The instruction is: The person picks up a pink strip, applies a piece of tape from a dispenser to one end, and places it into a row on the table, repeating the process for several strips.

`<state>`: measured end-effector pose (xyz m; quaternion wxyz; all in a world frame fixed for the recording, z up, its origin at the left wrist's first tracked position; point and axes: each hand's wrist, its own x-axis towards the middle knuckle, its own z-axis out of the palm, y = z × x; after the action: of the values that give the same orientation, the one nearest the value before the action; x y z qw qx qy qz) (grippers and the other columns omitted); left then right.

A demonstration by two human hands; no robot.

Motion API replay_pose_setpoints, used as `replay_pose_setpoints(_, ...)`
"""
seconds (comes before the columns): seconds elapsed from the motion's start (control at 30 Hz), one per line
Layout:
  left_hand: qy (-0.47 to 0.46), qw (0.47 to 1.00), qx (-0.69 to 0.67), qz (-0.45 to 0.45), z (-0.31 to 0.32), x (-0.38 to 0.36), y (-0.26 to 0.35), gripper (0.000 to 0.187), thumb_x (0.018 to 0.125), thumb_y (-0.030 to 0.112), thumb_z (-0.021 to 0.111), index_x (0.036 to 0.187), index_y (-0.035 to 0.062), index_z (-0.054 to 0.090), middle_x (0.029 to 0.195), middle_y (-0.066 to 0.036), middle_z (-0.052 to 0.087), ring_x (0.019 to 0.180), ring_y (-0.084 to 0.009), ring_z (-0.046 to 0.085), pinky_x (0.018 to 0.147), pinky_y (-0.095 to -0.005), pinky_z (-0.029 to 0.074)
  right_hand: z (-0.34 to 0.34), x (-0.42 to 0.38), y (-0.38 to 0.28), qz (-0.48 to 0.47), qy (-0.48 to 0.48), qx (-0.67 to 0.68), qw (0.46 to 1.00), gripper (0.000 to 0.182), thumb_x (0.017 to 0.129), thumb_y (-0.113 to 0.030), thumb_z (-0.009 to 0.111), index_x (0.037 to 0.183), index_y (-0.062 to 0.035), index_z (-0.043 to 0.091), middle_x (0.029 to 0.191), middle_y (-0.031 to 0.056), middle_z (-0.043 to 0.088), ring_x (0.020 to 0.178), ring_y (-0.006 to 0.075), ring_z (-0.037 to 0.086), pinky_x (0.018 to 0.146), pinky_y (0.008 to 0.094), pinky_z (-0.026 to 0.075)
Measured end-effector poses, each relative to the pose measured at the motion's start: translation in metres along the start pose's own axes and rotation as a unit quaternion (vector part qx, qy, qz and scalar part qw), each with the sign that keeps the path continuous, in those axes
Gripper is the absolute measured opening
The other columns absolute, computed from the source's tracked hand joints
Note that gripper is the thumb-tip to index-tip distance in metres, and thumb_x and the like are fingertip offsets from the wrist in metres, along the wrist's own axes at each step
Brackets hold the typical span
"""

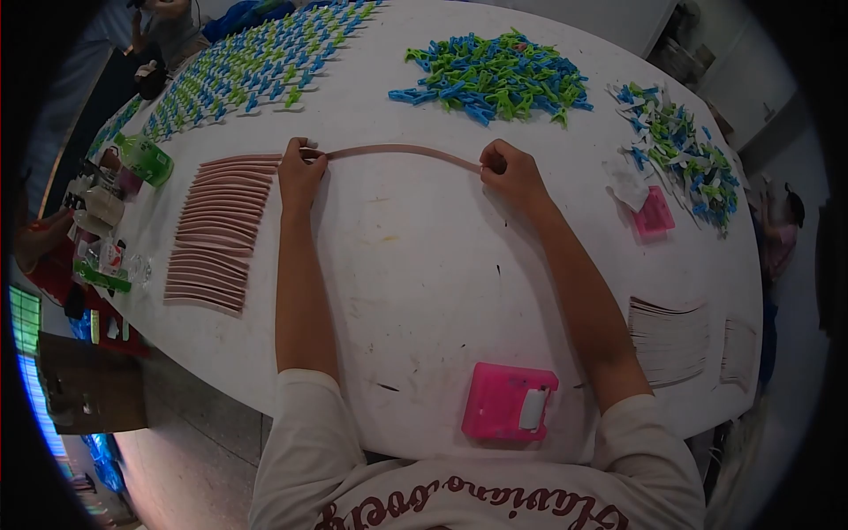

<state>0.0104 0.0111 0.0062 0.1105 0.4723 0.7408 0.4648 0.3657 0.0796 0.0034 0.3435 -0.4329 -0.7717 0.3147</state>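
Left hand [301, 173] pinched closed on the left end of a long pink strip [402, 150], at the far top corner of the row of laid-out pink strips [216, 230]. Right hand [511, 174] clenched on the right end of the same strip, fingers curled over it, knuckles toward the camera. Strip stretched between both hands in a shallow arc, bowed away from the body, lying just above or on the white table [424, 265]; exact contact with the surface not discernible. Laid-out strips overlapped like shingles, running from the left hand down toward the near left edge of the table. Pile of blue and green plastic clips [495, 79] directly beyond the held strip, well apart from it. Rows of blue and green clips on white cards [256, 62] spread along the far left of the table. Looser heap of clips and white cards [689, 159] to the far right. Small pink box [654, 215] just beside that heap, near the right forearm. Larger pink box with white label [510, 402] at the near edge, between both forearms. Stack of thin sheets [669, 340] by the right elbow. Green packet [147, 159] and assorted bottles at the left edge.
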Motion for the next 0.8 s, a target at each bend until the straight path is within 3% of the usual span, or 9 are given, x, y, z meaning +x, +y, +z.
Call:
replay_pose_setpoints(0.47, 0.004, 1.0, -0.013, 0.007, -0.001, 0.001, -0.004, 0.031, 0.08, 0.006, 0.07, 0.107, -0.0016, 0.057, 0.092, -0.011, 0.07, 0.078, -0.0146, 0.066, 0.069, -0.0258, 0.052, -0.001, 0.0, -0.004, 0.015, -0.007, -0.013, 1.0, 0.014, 0.079, -0.008, 0.07, 0.09, -0.0043, 0.062, 0.083, 0.008, 0.069, 0.076, 0.0175, 0.067, 0.075, 0.029, 0.054)
replay_pose_setpoints(0.53, 0.002, 1.0, -0.011, 0.005, -0.001, 0.001, -0.003, 0.03, 0.081, 0.006, 0.069, 0.107, -0.0014, 0.057, 0.091, -0.01, 0.07, 0.078, -0.0139, 0.066, 0.069, -0.0255, 0.052, 0.0, -0.001, -0.004, 0.003, 0.005, -0.011, 1.0, 0.013, 0.08, -0.008, 0.069, 0.09, -0.0043, 0.061, 0.079, 0.0044, 0.067, 0.071, 0.0118, 0.064, 0.07, 0.0254, 0.052)
replay_pose_setpoints(0.8, 0.002, 1.0, -0.017, 0.016, 0.001, 0.004, -0.01, 0.03, 0.081, 0.005, 0.069, 0.108, -0.0017, 0.056, 0.091, -0.01, 0.069, 0.077, -0.0128, 0.064, 0.067, -0.0248, 0.051, 0.001, 0.0, -0.002, 0.0, 0.007, -0.017, 1.0, 0.012, 0.081, -0.008, 0.069, 0.09, -0.0042, 0.061, 0.08, 0.0047, 0.068, 0.072, 0.0124, 0.065, 0.071, 0.0255, 0.052)
